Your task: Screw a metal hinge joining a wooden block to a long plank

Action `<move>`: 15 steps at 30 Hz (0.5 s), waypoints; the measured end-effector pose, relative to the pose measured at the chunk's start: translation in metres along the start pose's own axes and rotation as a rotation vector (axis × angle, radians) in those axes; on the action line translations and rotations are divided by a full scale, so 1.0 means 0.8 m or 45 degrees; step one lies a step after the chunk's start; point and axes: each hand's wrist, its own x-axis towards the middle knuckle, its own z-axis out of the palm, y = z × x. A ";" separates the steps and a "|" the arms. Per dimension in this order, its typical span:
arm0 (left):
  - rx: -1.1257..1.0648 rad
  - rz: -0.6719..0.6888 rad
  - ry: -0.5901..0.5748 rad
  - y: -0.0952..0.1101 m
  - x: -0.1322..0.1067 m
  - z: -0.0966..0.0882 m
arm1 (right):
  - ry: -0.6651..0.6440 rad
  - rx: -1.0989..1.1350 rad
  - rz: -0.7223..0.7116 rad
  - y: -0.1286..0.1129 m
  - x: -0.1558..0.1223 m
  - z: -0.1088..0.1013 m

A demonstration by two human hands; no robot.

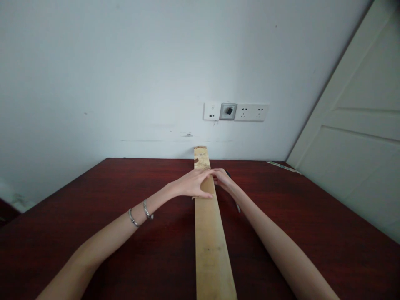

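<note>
A long pale wooden plank (210, 237) lies lengthwise on a dark red-brown table (93, 216), running from the near edge to the wall. My left hand (195, 183) rests flat across the plank's far part, fingers stretched out over the wood. Two silver bangles circle that wrist. My right hand (222, 178) sits at the plank's right edge, fingertips meeting the left hand. A small dark object shows just behind and under the right hand; I cannot make out what it is or whether the fingers grip it.
A white wall stands behind the table with a row of sockets and a switch (236, 111). A white door (359, 137) is at the right. A thin pale strip (283, 166) lies at the table's far right corner.
</note>
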 end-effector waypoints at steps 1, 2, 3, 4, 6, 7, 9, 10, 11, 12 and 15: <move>-0.043 -0.010 -0.001 -0.001 -0.005 -0.009 | -0.002 0.008 0.009 -0.001 0.000 0.000; -0.073 -0.026 -0.004 -0.002 -0.010 -0.019 | -0.004 0.019 0.022 -0.001 0.000 0.000; -0.092 -0.039 -0.015 -0.004 -0.017 -0.029 | -0.004 0.033 0.035 -0.002 -0.001 0.001; -0.109 -0.052 -0.024 -0.007 -0.023 -0.040 | -0.003 0.043 0.045 -0.003 -0.002 0.001; -0.126 -0.063 -0.056 -0.015 -0.037 -0.060 | 0.002 0.061 0.057 -0.006 -0.004 0.002; -0.129 -0.082 -0.078 -0.019 -0.043 -0.068 | 0.003 0.068 0.058 -0.007 -0.005 0.002; -0.128 -0.136 -0.145 -0.030 -0.056 -0.082 | 0.003 0.078 0.055 -0.009 -0.008 0.003; -0.119 -0.171 -0.188 -0.035 -0.062 -0.087 | 0.003 0.082 0.052 -0.010 -0.009 0.004; -0.105 -0.207 -0.236 -0.040 -0.068 -0.090 | 0.002 0.085 0.050 -0.012 -0.010 0.004; -0.086 -0.243 -0.285 -0.044 -0.073 -0.091 | 0.001 0.088 0.048 -0.013 -0.011 0.005; -0.022 -0.358 -0.423 -0.054 -0.086 -0.085 | -0.004 0.095 0.043 -0.015 -0.013 0.006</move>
